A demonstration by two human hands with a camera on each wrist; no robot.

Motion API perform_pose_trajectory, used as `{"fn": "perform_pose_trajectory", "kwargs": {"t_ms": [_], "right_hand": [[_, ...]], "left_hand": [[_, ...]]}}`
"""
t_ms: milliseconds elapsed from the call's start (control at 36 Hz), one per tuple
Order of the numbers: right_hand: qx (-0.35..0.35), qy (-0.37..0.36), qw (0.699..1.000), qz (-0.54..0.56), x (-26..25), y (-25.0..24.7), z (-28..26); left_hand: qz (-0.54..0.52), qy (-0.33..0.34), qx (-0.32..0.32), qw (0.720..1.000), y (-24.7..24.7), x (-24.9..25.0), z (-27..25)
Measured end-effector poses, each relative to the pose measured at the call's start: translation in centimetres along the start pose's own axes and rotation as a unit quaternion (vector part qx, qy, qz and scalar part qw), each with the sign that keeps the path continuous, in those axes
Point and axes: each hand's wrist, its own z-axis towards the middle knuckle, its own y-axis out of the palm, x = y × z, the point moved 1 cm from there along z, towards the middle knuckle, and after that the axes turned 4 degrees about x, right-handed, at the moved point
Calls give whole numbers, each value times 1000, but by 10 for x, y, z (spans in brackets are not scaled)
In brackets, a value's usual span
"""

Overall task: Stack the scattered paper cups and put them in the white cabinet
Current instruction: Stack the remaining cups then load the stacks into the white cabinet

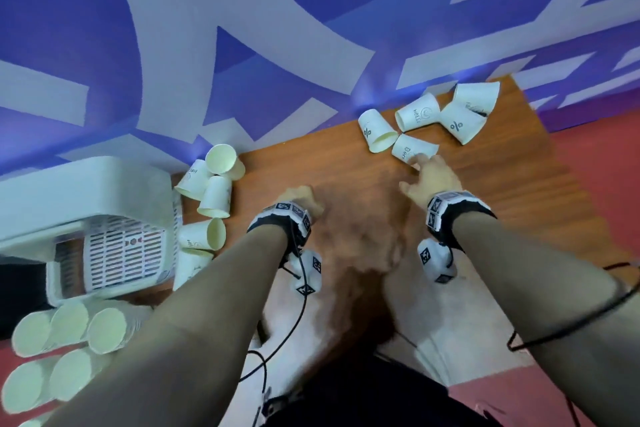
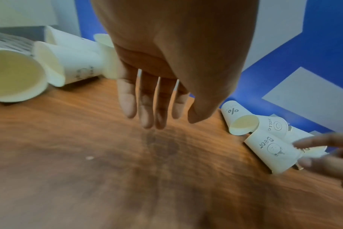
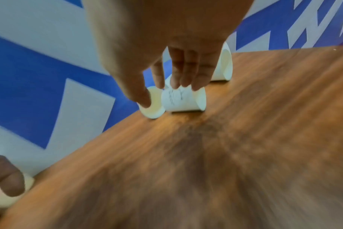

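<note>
Wood-grain surface [image 1: 346, 163] runs under both forearms, blue-and-white patterned wall behind it.

Nearest, at 8 o'clock in the head view: nested cup stacks [image 1: 65, 340] lying on their sides, mouths toward the camera. Just beyond them at 9 o'clock, the white cabinet [image 1: 86, 184] with a slotted white basket [image 1: 121, 250] at its front.

Left hand [image 1: 304, 201] sits mid-surface. The left wrist view shows its fingers [image 2: 147, 108] straight and pointing down, nothing held; grip is slack and wide. Contact with the surface can't be judged.

Left cup cluster [image 1: 214, 191] lies at 10 o'clock beside the cabinet, all tipped over, one mouth facing up toward the camera.

Right hand [image 1: 433, 177] reaches toward 1 o'clock. Its fingertips [image 3: 183, 82] rest on top of the "Bear" cup [image 1: 412, 149], which lies on its side; thumb sits at the rim of the "%" cup [image 1: 375, 132] next to it. Grip is part-closed over the cup, not lifted.

Farthest, at 1–2 o'clock near the wall edge: the "HELLO" cup [image 1: 417, 113] and two more cups [image 1: 471, 107], all on their sides, touching each other.
</note>
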Motion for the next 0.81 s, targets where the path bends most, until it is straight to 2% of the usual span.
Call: {"fn": "perform_pose_trajectory", "kwargs": {"t_ms": [83, 139, 250, 333, 417, 583, 806], "right_hand": [[66, 5, 997, 29, 4, -13, 33], [79, 19, 995, 59, 11, -14, 50], [77, 30, 992, 93, 30, -4, 68], [87, 19, 993, 72, 43, 2, 71], [62, 10, 998, 30, 55, 8, 77], [47, 0, 999, 4, 61, 20, 96], [42, -4, 999, 17, 62, 41, 105]], "left_hand": [[15, 19, 4, 1000, -10, 26, 29], [21, 45, 3, 999, -15, 44, 47], [25, 76, 24, 997, -14, 75, 80], [23, 64, 30, 997, -7, 89, 100], [22, 55, 30, 998, 6, 99, 119], [-36, 46, 50, 997, 20, 114, 138], [-43, 44, 84, 995, 22, 114, 151]]}}
